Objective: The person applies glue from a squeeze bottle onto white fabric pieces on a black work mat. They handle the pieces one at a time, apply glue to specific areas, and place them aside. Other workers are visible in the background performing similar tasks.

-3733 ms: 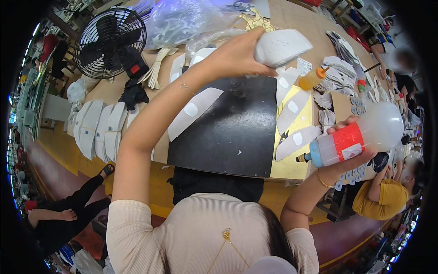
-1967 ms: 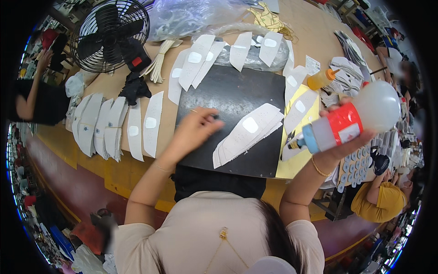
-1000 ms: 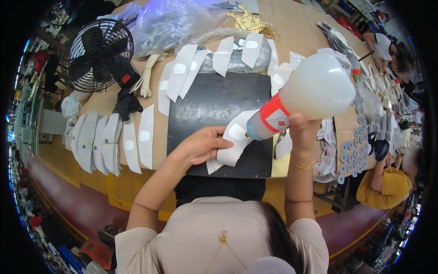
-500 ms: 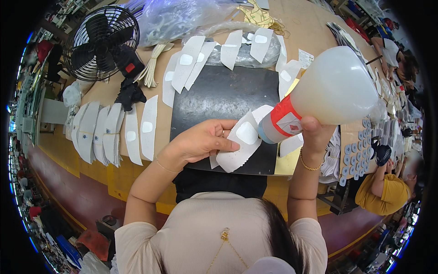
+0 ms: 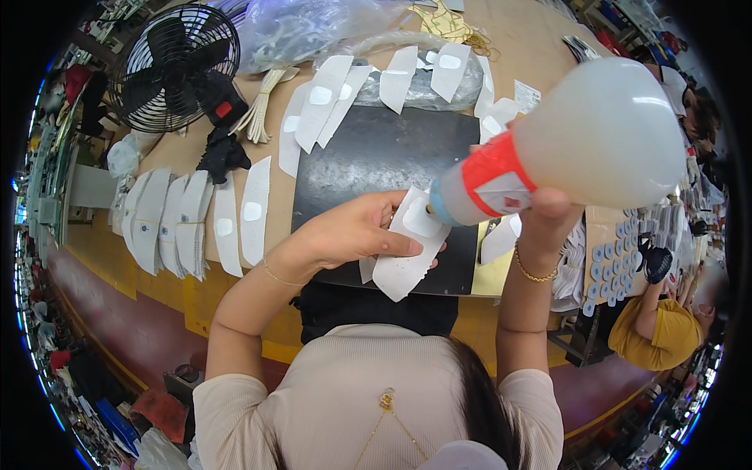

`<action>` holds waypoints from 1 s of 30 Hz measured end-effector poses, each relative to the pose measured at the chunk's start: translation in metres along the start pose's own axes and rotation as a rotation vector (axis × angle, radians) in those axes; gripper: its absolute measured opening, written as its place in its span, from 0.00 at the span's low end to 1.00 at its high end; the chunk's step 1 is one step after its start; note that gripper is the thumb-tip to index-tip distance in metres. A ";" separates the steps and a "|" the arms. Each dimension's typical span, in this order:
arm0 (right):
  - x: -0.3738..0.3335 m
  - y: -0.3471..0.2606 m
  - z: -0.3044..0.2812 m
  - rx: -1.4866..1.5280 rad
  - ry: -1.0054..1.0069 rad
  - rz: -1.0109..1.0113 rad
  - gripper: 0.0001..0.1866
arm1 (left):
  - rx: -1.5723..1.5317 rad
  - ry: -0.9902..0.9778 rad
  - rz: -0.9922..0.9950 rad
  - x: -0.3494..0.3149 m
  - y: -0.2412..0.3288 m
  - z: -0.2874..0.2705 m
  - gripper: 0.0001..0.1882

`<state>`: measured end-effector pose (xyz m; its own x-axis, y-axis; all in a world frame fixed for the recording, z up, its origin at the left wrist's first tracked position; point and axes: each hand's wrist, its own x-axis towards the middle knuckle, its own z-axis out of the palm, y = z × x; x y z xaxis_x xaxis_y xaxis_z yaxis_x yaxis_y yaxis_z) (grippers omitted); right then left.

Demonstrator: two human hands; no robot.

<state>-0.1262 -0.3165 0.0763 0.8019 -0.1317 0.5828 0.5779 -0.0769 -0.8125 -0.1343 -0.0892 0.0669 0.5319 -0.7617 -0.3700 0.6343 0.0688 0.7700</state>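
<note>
My left hand [image 5: 356, 231] pinches a white perforated fabric piece [image 5: 398, 274] between thumb and fingers over the black board. On that piece sits a glossy white rounded patch [image 5: 421, 222]. My right hand [image 5: 552, 215] is wrapped round the neck of a large translucent bottle [image 5: 603, 129] with whitish contents, a red band and a pale blue collar. The bottle is tipped over, its small dark nozzle [image 5: 429, 209] pointing down at the patch's upper right edge; whether it touches, I cannot tell.
Similar white pieces with patches lie behind the black board [image 5: 376, 149], and bundled ones [image 5: 188, 227] at the left. A black fan [image 5: 174, 70] stands far left. Plastic bags [image 5: 305, 35] lie at the back. A person in yellow [image 5: 658, 329] works at the right.
The bottle has moved up and to the right at its wide end, tilting more level, and its nozzle has come over the patch. The held piece has turned slightly more upright.
</note>
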 end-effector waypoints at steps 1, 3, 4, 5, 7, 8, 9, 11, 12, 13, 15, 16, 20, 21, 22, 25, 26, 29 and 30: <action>0.000 -0.001 0.004 -0.012 -0.013 -0.015 0.26 | 0.024 -0.004 -0.002 0.001 0.001 0.000 0.22; 0.001 -0.008 0.012 -0.066 -0.024 -0.048 0.24 | 0.041 0.002 -0.009 0.000 0.002 -0.002 0.21; 0.003 -0.013 0.013 -0.080 -0.032 -0.063 0.24 | 0.035 0.007 -0.016 0.000 0.000 -0.005 0.22; 0.005 -0.017 0.014 -0.095 -0.040 -0.077 0.23 | 0.028 0.012 -0.023 0.000 0.000 -0.008 0.22; 0.007 -0.017 0.013 -0.080 -0.057 -0.102 0.23 | 0.047 0.014 -0.043 -0.001 0.003 -0.008 0.22; 0.006 -0.015 0.012 -0.085 -0.054 -0.116 0.22 | 0.057 0.010 -0.054 -0.001 0.005 -0.006 0.22; 0.002 -0.004 0.012 -0.108 -0.029 -0.134 0.22 | 0.037 0.010 -0.076 -0.001 0.005 -0.006 0.22; 0.002 -0.001 0.010 -0.172 -0.027 -0.169 0.22 | -0.002 0.011 -0.117 -0.001 0.006 -0.005 0.21; 0.005 -0.006 0.008 -0.212 -0.050 -0.185 0.22 | -0.014 -0.001 -0.115 -0.001 0.007 -0.005 0.21; 0.006 -0.009 0.009 -0.193 -0.062 -0.173 0.22 | -0.026 -0.012 -0.112 0.000 0.007 -0.006 0.21; 0.007 -0.014 0.012 -0.089 -0.075 -0.118 0.22 | -0.038 -0.025 -0.111 0.000 0.009 -0.005 0.21; 0.007 -0.015 0.014 -0.076 -0.076 -0.123 0.21 | -0.038 -0.030 -0.114 0.001 0.011 -0.005 0.21; 0.007 -0.015 0.020 -0.164 -0.094 -0.226 0.18 | -0.034 -0.042 -0.104 0.004 0.011 -0.005 0.21; 0.009 -0.016 0.021 -0.150 -0.106 -0.217 0.18 | -0.026 -0.043 -0.119 0.004 0.013 -0.005 0.20; 0.011 -0.018 0.022 -0.136 -0.118 -0.209 0.18 | -0.019 -0.044 -0.135 0.004 0.016 -0.006 0.20; 0.016 -0.023 0.025 -0.086 -0.159 -0.192 0.17 | -0.038 -0.026 -0.136 0.006 0.018 -0.003 0.19; 0.018 -0.024 0.027 -0.069 -0.179 -0.189 0.17 | -0.054 -0.019 -0.130 0.006 0.017 -0.002 0.19; 0.024 -0.026 0.030 -0.095 -0.256 -0.221 0.18 | -0.041 0.006 -0.118 0.006 0.015 -0.004 0.19; 0.026 -0.029 0.027 -0.154 -0.280 -0.248 0.17 | -0.036 0.005 -0.121 0.006 0.016 -0.005 0.19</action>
<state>-0.1183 -0.2908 0.1154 0.6636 0.1821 0.7256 0.7466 -0.2224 -0.6270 -0.1180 -0.0895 0.0749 0.4528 -0.7629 -0.4615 0.7136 -0.0002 0.7006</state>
